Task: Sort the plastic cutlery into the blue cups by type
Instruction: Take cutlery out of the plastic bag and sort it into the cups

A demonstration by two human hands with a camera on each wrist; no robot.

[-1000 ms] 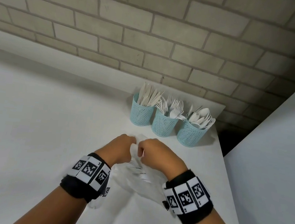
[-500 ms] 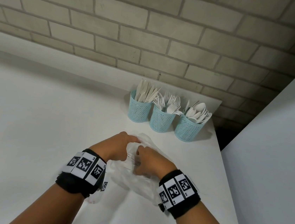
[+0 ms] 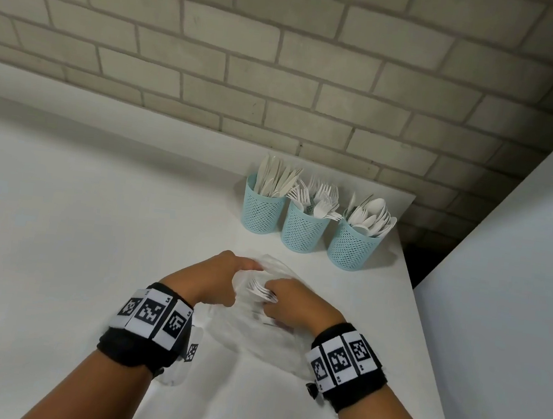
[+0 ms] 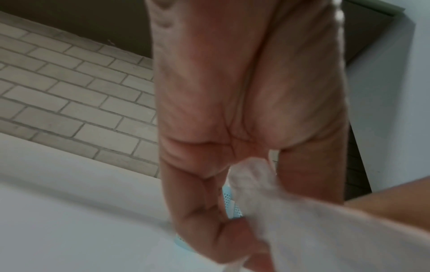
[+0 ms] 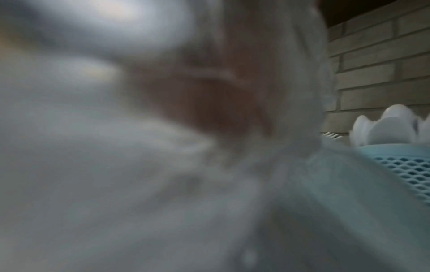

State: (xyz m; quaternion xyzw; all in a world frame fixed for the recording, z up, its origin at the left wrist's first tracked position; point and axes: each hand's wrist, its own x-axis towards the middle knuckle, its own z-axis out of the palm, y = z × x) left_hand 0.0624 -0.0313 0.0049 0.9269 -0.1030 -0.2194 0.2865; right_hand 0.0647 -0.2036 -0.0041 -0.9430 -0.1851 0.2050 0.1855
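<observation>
While the left hand (image 3: pixel 222 280) pinches the edge of a clear plastic bag (image 3: pixel 263 342) between thumb and fingers, the right hand (image 3: pixel 295 304) has its fingers curled around white forks (image 3: pixel 260 290) at the mouth of that bag. The fork prongs stick out to the left of the right fist, in the gap between the two hands. From the left wrist view, the bag (image 4: pixel 302 220) runs out from under the thumb. From the right wrist view, everything close is a white blur, so the grip cannot be seen there. The bag lies on a white table (image 3: pixel 75 238). Farther back, near the brick wall (image 3: pixel 285 55), stand three blue cups in a row, touching side by side: the left cup (image 3: pixel 261 212) holds knives, the middle cup (image 3: pixel 303 231) holds forks, and the right cup (image 3: pixel 353 249) holds spoons. The cups are well apart from the hands.
</observation>
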